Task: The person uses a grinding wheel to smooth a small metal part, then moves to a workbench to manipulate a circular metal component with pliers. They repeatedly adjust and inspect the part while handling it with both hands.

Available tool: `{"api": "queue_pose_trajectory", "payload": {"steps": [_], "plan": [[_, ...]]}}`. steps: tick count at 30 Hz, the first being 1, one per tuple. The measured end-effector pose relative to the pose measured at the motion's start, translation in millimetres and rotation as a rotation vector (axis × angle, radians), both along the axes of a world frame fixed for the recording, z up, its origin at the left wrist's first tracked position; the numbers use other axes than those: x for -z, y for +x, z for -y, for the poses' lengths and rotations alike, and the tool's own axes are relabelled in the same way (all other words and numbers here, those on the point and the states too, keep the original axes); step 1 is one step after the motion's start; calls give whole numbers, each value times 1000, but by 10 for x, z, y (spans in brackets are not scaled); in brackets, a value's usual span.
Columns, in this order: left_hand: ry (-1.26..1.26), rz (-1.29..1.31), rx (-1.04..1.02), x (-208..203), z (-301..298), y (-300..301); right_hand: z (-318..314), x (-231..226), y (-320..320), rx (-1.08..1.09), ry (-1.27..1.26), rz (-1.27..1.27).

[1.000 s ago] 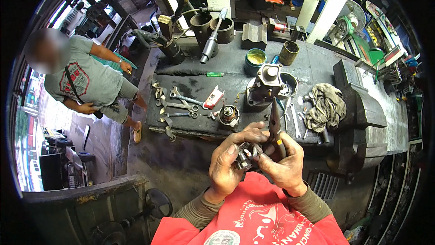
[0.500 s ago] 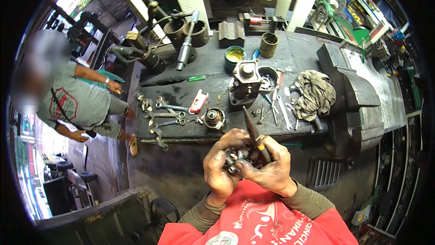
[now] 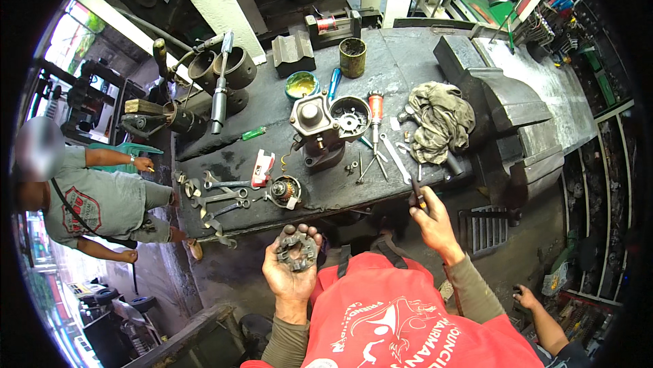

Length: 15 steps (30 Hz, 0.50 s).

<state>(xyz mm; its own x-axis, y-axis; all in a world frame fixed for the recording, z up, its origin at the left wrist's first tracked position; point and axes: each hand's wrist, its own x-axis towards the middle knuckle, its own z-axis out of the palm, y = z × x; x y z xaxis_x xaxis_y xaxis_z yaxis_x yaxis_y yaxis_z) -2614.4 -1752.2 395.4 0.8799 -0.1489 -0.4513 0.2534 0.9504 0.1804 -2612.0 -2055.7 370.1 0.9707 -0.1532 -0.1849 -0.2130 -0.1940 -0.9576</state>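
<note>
Your left hand is palm up, fingers cupped around a notched metal ring, just off the near edge of the counter. Your right hand has its fingers wrapped on pliers, nose toward the counter, well apart from the ring. On the counter: copper-wound part, wrenches left of it, metal housing mid, crumpled rag right.
</note>
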Motion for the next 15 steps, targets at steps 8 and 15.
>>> {"api": "queue_pose_trajectory", "payload": {"steps": [8, 15], "plan": [[48, 117, 51, -102, 152, 8, -276, 715, 967, -388, -752, 250], [77, 71, -17, -104, 139, -161, -419, 932, 1491, -645, -931, 349]]}}
